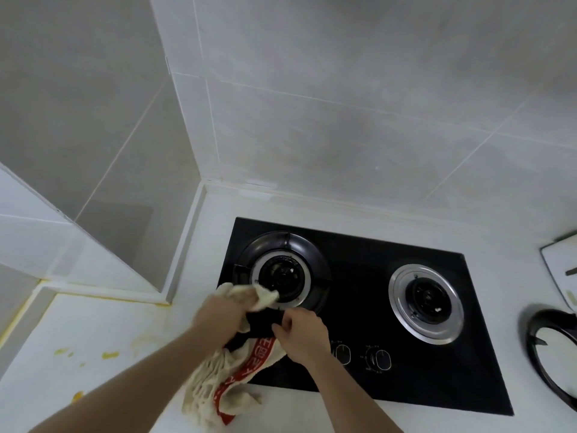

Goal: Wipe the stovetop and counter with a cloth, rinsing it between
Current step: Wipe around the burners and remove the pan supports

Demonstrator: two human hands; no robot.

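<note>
A black glass stovetop [359,326] with two burners is set into the white counter [103,339]. My left hand [223,314] grips a cream cloth with a red printed band [231,379]; one end pokes out at the left burner's [282,273] front edge, the rest hangs down over the stovetop's front left corner. My right hand [301,334] is just right of it, fingers curled at the front part of the black pan support [262,320] of the left burner. Whether it grips the support or the cloth is hidden.
The right burner [426,303] has a bare metal ring; its black pan support [549,360] lies on the counter at the right edge. Two knobs [362,356] sit at the stovetop's front. Yellow stains [109,354] mark the counter at the left. Tiled walls close the back and left.
</note>
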